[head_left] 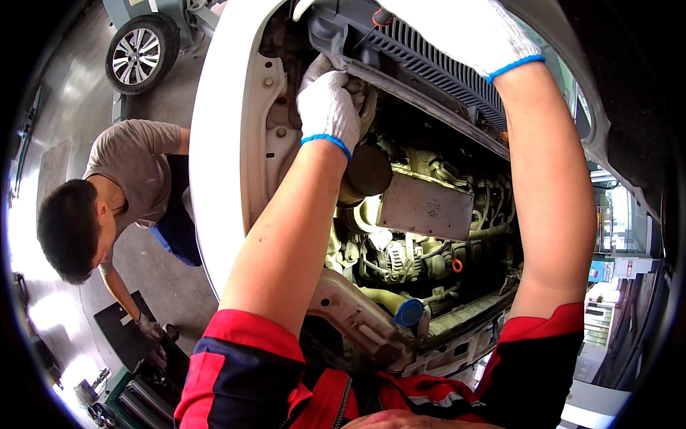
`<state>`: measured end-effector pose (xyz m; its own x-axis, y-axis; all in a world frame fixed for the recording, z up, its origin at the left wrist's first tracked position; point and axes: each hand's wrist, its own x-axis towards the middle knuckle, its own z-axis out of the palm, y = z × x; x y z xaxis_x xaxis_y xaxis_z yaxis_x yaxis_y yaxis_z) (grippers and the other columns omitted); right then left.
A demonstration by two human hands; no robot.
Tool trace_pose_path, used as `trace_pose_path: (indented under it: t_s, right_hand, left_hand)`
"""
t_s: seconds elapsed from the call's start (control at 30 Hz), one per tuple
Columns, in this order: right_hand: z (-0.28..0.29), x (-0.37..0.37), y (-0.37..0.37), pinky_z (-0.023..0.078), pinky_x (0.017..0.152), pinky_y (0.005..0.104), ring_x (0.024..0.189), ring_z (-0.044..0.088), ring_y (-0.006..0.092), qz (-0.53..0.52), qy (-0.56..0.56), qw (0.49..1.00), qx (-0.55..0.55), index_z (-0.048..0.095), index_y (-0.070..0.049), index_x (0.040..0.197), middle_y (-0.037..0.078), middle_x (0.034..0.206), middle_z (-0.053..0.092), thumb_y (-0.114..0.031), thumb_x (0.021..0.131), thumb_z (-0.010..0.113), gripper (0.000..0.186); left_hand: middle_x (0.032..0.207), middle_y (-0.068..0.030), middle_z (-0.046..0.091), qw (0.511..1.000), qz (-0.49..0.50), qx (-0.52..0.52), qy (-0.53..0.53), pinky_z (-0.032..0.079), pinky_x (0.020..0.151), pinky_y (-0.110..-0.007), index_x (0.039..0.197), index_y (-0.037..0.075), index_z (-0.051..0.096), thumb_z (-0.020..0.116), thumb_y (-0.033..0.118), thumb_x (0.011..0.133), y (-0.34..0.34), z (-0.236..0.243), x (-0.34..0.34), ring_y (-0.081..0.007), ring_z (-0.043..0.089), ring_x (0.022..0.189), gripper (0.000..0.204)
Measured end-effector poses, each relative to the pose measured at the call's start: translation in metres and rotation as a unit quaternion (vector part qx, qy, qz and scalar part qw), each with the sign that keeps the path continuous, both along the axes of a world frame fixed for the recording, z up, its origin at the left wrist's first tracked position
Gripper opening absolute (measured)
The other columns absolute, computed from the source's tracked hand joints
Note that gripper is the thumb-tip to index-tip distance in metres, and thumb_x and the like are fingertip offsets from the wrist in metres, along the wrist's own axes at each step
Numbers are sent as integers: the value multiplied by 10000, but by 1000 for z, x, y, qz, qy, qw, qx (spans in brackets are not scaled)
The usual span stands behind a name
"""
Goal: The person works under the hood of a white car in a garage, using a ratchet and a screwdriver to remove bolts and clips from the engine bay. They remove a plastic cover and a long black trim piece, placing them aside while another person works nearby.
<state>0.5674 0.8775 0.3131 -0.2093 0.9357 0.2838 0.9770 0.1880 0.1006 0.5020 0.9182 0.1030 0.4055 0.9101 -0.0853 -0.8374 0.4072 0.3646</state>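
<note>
- Evidently, both gloved hands are at the slatted cowl panel (436,63), which spans the far edge of the open engine bay.
- Left hand (329,106): its fingers are curled at the panel's left end — what they close on is hidden, so I cannot tell whether they grip.
- Right hand (461,32): over the panel's upper part; its fingers run out at the top edge, their state impossible to tell.
- Just beside that glove, a thin-shafted screwdriver (382,16) with an orange-and-black handle.
- Below the panel: a flat grey cover (426,207), an orange dipstick ring (457,265) and a blue cap (409,312).
- Beyond the white fender (223,143), a co-worker (132,154) bends — one arm reaching down — near an alloy wheel (143,54).
</note>
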Motion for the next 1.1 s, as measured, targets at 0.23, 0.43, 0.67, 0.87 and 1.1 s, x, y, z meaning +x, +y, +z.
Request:
trace_pose_path:
  t_s: [0.23, 0.43, 0.67, 0.87, 1.1]
  right_hand:
    - [0, -12, 14, 525, 907, 454, 1017, 669, 371, 34, -132, 990, 26, 672, -13, 1071, 199, 1066, 707, -345, 1021, 492, 381]
    - [6, -6, -11, 515, 919, 436, 1040, 656, 340, -14, -73, 997, 17, 674, -12, 1087, 206, 1094, 687, -280, 1028, 479, 336]
    - [2, -6, 7, 526, 744, 391, 807, 654, 274, -46, -63, 997, -3, 678, -8, 1001, 146, 903, 693, -258, 926, 664, 261]
    - [0, -28, -8, 527, 790, 393, 869, 667, 283, -115, 8, 993, 0, 671, -16, 1020, 149, 943, 699, -280, 955, 638, 274]
    - [8, -5, -2, 527, 780, 392, 863, 667, 277, -40, -24, 999, -2, 672, -17, 1019, 145, 935, 699, -276, 959, 635, 268]
  left_hand:
    - [786, 16, 609, 1000, 8, 19, 20, 468, 582, -259, 1130, 87, 684, 450, -36, 923, 4, -6, -1, -86, 508, 607, 335]
    - [785, 16, 612, 1000, -6, 9, -1, 458, 586, -249, 1122, 92, 687, 448, -35, 923, 0, -2, 6, -88, 515, 611, 336]
    - [810, 0, 583, 998, 14, 24, 57, 394, 580, -216, 1090, 38, 669, 419, -77, 899, 3, -4, -6, -87, 469, 635, 335]
    - [845, -30, 633, 999, 16, 29, 36, 442, 601, -233, 1113, 20, 670, 421, -79, 899, 5, -8, -2, -108, 542, 653, 343]
    - [857, -64, 660, 1000, 17, -7, -4, 488, 609, -258, 1134, 6, 676, 424, -78, 906, 2, -4, 8, -139, 585, 655, 351]
